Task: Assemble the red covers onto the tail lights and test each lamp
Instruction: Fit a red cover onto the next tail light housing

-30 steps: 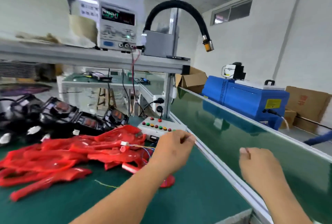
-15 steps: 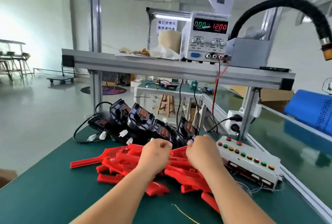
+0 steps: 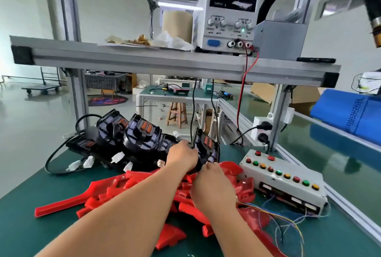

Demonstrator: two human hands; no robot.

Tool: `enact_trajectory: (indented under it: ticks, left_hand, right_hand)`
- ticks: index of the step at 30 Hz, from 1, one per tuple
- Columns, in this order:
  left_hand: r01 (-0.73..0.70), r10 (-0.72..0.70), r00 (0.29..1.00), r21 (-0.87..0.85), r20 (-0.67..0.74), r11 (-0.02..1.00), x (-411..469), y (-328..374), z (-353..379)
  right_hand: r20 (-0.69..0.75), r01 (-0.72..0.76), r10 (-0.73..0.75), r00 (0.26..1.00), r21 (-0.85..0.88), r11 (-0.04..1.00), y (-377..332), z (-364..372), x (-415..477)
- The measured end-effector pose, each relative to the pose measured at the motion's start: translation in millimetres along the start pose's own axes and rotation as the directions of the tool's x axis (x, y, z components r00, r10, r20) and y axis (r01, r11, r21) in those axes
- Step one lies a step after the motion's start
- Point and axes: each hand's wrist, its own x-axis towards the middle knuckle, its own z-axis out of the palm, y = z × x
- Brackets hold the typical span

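My left hand [image 3: 181, 156] grips a tail light [image 3: 207, 145] standing behind the covers [image 3: 115, 188] heap. My right hand [image 3: 213, 186] curls at its base, and I cannot tell what it holds. A button box [image 3: 288, 186] sits just to the right and other lamps [image 3: 142, 135] crowd the left.

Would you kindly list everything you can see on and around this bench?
tail lights: several, black, heaped back left on the bench
red covers: a pile, red, mid-bench
button box: one, white, right of the covers
loose wires: a tangle, mixed colours, before the box
power supply: one, white, on the shelf
grey box: one, grey, right of the supply
hose: one, black, arching above the shelf
stool: one, wooden, behind the bench
left hand: grips the rightmost tail light
right hand: at that light's lower edge, grip hidden
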Motion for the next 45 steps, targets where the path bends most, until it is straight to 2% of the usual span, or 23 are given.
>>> enact_trajectory:
  ticks: [7,11,12,15,20,23,26,28,30,32,36,38,40,42,44,45]
  left_hand:
    - [0.063,-0.066,0.994,0.034,0.089,0.997,18.4,15.5,18.3]
    - [0.149,-0.133,0.987,-0.192,0.093,0.970,30.3,13.9,17.6]
    - [0.135,-0.121,0.989,-0.187,0.081,0.973,32.7,14.9,16.1]
    - [0.077,-0.076,0.996,-0.010,0.056,0.997,34.1,20.0,12.6]
    - [0.003,-0.056,0.986,0.325,0.154,0.946,40.2,29.1,18.4]
    - [-0.002,-0.054,0.987,0.349,0.150,0.937,44.1,27.5,18.9]
    - [0.045,-0.085,0.984,0.244,0.159,0.969,48.4,28.3,13.9]
    - [0.089,-0.098,0.983,0.060,0.157,0.994,52.0,27.0,10.1]
    - [0.144,-0.119,0.982,-0.173,0.145,0.974,53.8,28.2,2.8]
    - [0.201,-0.142,0.974,-0.371,0.179,0.907,53.5,30.0,-6.1]
    - [0.246,-0.165,0.969,-0.645,0.185,0.723,43.4,27.9,-33.0]
    - [0.226,-0.143,0.974,-0.728,0.175,0.647,30.3,19.1,-43.6]
    - [0.165,-0.115,0.986,-0.761,0.119,0.627,17.0,6.3,-49.1]
    - [0.099,-0.103,0.994,-0.766,0.043,0.635,3.4,-5.6,-50.0]
    - [0.066,-0.105,0.995,-0.775,0.000,0.628,-13.1,-12.6,-48.0]
    - [0.059,-0.108,0.994,-0.790,-0.009,0.611,-22.7,-14.1,-46.4]
  right_hand:
    - [-0.011,-0.003,0.003,1.000,0.020,1.000,2.6,1.0,-0.6]
    - [-0.013,-0.022,0.022,1.000,0.026,0.999,2.8,2.8,0.0]
    - [-0.012,-0.031,0.031,0.999,0.039,0.999,2.7,3.3,0.5]
    - [-0.006,-0.036,0.037,0.999,0.063,0.997,2.0,4.6,1.5]
    - [-0.020,-0.038,0.039,0.999,0.079,0.996,2.7,7.7,1.9]
    - [-0.027,-0.040,0.042,0.999,0.076,0.996,3.4,7.6,2.4]
    - [-0.054,-0.041,0.047,0.997,0.094,0.995,3.6,5.3,1.9]
    - [-0.072,-0.039,0.046,0.996,0.097,0.995,4.3,4.2,1.1]
    - [-0.078,-0.037,0.045,0.996,0.099,0.994,4.6,4.3,1.3]
    - [-0.080,-0.046,0.054,0.995,0.104,0.993,6.1,3.1,0.6]
    - [-0.074,-0.055,0.066,0.995,0.135,0.989,8.3,-0.7,3.3]
    - [-0.108,-0.030,0.048,0.993,0.168,0.985,10.3,-9.8,6.0]
    - [-0.182,-0.014,0.064,0.981,0.263,0.965,12.6,-24.3,8.9]
    - [-0.218,-0.036,0.166,0.962,0.499,0.866,16.5,-40.0,12.5]
    - [-0.144,-0.061,0.264,0.954,0.768,0.638,15.0,-50.2,13.1]
    - [-0.089,-0.081,0.273,0.958,0.829,0.554,11.8,-51.3,13.0]
